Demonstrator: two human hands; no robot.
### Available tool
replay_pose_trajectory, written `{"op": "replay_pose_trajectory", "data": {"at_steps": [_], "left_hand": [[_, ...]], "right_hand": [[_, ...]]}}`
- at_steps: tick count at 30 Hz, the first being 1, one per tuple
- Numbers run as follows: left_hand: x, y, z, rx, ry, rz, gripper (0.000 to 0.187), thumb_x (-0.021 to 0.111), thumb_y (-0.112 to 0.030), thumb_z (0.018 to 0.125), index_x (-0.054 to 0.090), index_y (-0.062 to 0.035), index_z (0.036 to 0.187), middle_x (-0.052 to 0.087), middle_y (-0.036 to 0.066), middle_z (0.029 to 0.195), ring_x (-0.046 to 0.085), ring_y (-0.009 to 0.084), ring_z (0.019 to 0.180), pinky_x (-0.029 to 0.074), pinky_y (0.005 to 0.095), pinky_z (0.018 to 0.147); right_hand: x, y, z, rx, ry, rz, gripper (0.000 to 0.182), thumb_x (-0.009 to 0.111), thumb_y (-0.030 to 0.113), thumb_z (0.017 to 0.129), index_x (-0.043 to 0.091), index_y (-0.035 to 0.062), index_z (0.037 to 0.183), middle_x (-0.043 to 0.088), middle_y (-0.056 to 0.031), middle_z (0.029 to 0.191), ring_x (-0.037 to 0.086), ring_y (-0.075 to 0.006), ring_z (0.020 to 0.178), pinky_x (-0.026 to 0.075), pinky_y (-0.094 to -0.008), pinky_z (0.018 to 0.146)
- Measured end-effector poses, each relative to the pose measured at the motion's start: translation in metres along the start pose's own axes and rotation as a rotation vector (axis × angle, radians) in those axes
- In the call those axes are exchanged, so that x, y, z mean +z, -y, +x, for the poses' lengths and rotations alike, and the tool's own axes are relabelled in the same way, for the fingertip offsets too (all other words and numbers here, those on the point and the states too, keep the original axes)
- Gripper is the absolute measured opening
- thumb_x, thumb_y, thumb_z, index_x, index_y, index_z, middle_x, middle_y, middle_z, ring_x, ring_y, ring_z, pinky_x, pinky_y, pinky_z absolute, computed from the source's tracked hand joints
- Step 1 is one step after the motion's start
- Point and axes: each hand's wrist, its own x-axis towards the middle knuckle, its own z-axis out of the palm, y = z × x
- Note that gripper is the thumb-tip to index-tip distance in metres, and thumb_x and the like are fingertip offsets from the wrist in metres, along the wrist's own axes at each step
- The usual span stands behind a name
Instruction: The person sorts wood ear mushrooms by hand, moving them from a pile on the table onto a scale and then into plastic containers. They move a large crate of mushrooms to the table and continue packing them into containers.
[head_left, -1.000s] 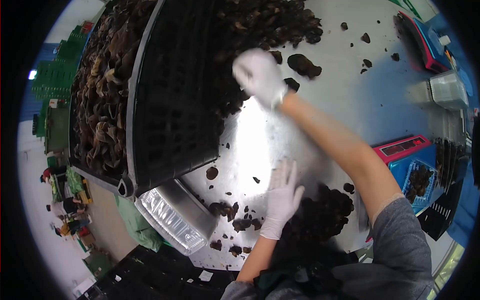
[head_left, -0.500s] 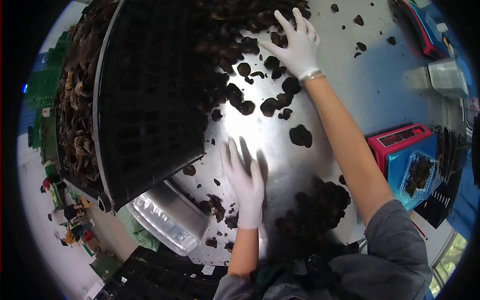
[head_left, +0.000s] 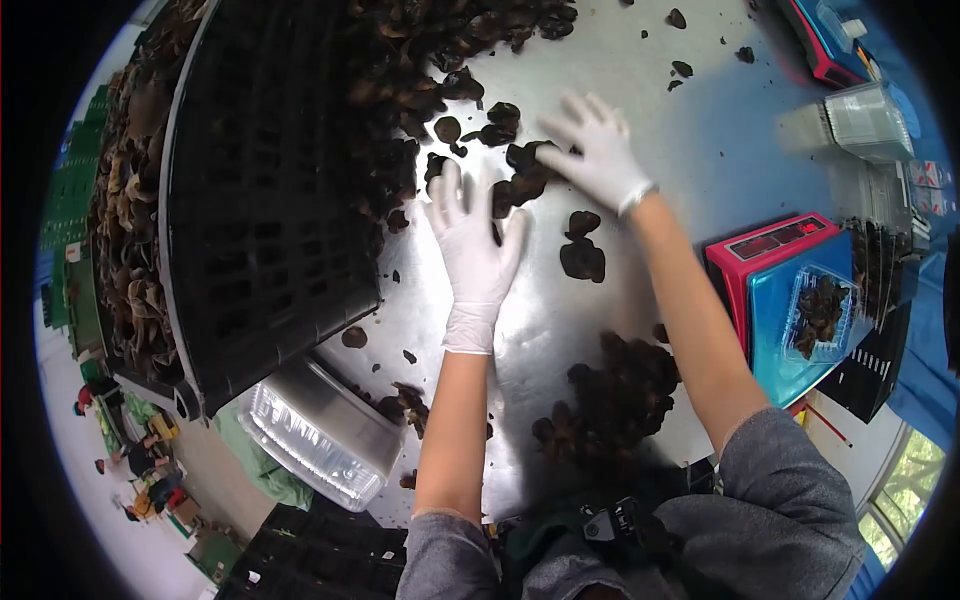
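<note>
Both my hands wear white gloves and lie flat over a shiny steel table (head_left: 560, 310). My left hand (head_left: 471, 245) is spread open beside a scatter of dark dried fungus pieces (head_left: 515, 175). My right hand (head_left: 600, 150) rests with fingers apart on the same scatter, its palm covering a few pieces. A larger heap of fungus (head_left: 615, 395) sits near my body. More fungus spills from a tipped black plastic crate (head_left: 270, 200) at the left.
A stack of clear plastic trays (head_left: 320, 435) lies at the table's near-left edge. At the right a red and blue scale (head_left: 775, 275) carries a clear tray with fungus (head_left: 820, 310). Empty clear containers (head_left: 865, 120) stand farther back. People are far off at the lower left.
My left hand slid away from the near heap toward the loose pieces. My right hand drew back from the crate's mouth, dragging pieces toward me.
</note>
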Motion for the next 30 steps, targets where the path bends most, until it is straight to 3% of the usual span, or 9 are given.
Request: {"op": "replay_pose_trajectory", "data": {"at_steps": [1,6,10,12,16,20,24,28,30], "left_hand": [[0.004,0.001,-0.007,0.034,0.158,-0.045,0.055,0.064,-0.025,0.086,0.052,-0.0077,0.137,0.041,0.026,0.142,0.035,0.0452,0.130,0.027,0.0508,0.111],[-0.021,-0.041,-0.119,-0.123,0.141,-0.232,0.053,0.064,-0.011,0.076,0.061,-0.0109,0.128,0.043,0.020,0.142,0.042,0.0394,0.128,0.033,0.0476,0.108],[-0.032,-0.031,-0.191,-0.180,0.057,-0.421,0.046,0.061,-0.004,0.071,0.066,-0.0085,0.117,0.044,0.018,0.135,0.043,0.0383,0.127,0.034,0.0468,0.108],[-0.023,-0.027,-0.181,-0.303,-0.173,-0.568,0.049,0.057,-0.002,0.077,0.059,-0.0050,0.126,0.043,0.020,0.134,0.042,0.0384,0.128,0.032,0.0489,0.111],[-0.026,-0.015,-0.100,-0.223,0.020,-0.448,0.051,0.052,-0.008,0.088,0.048,-0.0002,0.137,0.038,0.027,0.143,0.038,0.0405,0.132,0.023,0.0538,0.114],[-0.024,-0.017,-0.085,-0.001,0.361,-0.423,0.048,0.053,-0.010,0.088,0.054,-0.0061,0.136,0.041,0.022,0.146,0.040,0.0382,0.134,0.021,0.0515,0.117],[-0.038,-0.043,-0.153,-0.113,0.400,-0.748,0.047,0.054,-0.005,0.082,0.060,-0.0055,0.129,0.045,0.019,0.143,0.038,0.0376,0.137,0.023,0.0487,0.117],[-0.044,-0.048,-0.168,-0.223,0.302,-0.791,0.053,0.055,-0.004,0.076,0.058,-0.0015,0.129,0.042,0.021,0.146,0.037,0.0385,0.138,0.024,0.0466,0.117],[-0.041,-0.040,-0.146,-0.230,0.174,-0.739,0.053,0.055,-0.004,0.077,0.057,-0.0003,0.130,0.042,0.022,0.146,0.039,0.0380,0.137,0.025,0.0467,0.116]], "right_hand": [[-0.007,0.012,-0.022,-0.009,0.018,0.053,0.051,0.063,0.047,0.084,0.061,0.0252,0.131,0.037,-0.0158,0.151,0.032,-0.0417,0.137,0.025,-0.0569,0.111],[-0.069,0.066,-0.152,-0.025,0.203,0.301,0.046,0.067,0.018,0.079,0.065,0.0220,0.125,0.043,-0.0173,0.147,0.037,-0.0379,0.134,0.027,-0.0525,0.111],[-0.090,0.044,-0.199,0.088,0.112,0.606,0.025,0.065,0.015,0.082,0.074,0.0153,0.105,0.056,-0.0162,0.135,0.049,-0.0319,0.121,0.032,-0.0461,0.107],[-0.091,0.029,-0.179,0.248,0.021,0.535,0.029,0.062,0.018,0.084,0.072,0.0154,0.112,0.054,-0.0173,0.137,0.048,-0.0343,0.121,0.036,-0.0438,0.105],[-0.044,0.022,-0.130,0.134,-0.128,0.075,0.045,0.064,0.033,0.085,0.062,0.0153,0.127,0.050,-0.0185,0.140,0.042,-0.0381,0.131,0.034,-0.0460,0.109],[-0.040,0.054,-0.156,-0.096,0.281,0.423,0.039,0.069,0.029,0.080,0.066,0.0161,0.116,0.049,-0.0165,0.142,0.045,-0.0377,0.128,0.035,-0.0484,0.107],[-0.083,0.056,-0.206,-0.258,0.572,0.482,0.013,0.068,0.028,0.081,0.075,0.0209,0.089,0.050,-0.0073,0.143,0.048,-0.0323,0.126,0.035,-0.0471,0.106],[-0.113,0.023,-0.168,-0.312,0.623,0.730,0.015,0.067,0.026,0.084,0.077,0.0154,0.083,0.072,-0.0050,0.104,0.062,-0.0306,0.106,0.042,-0.0414,0.102],[-0.131,0.031,-0.132,0.224,0.615,0.982,0.020,0.065,0.025,0.086,0.076,0.0082,0.087,0.073,-0.0078,0.092,0.063,-0.0328,0.102,0.045,-0.0410,0.099]]}}
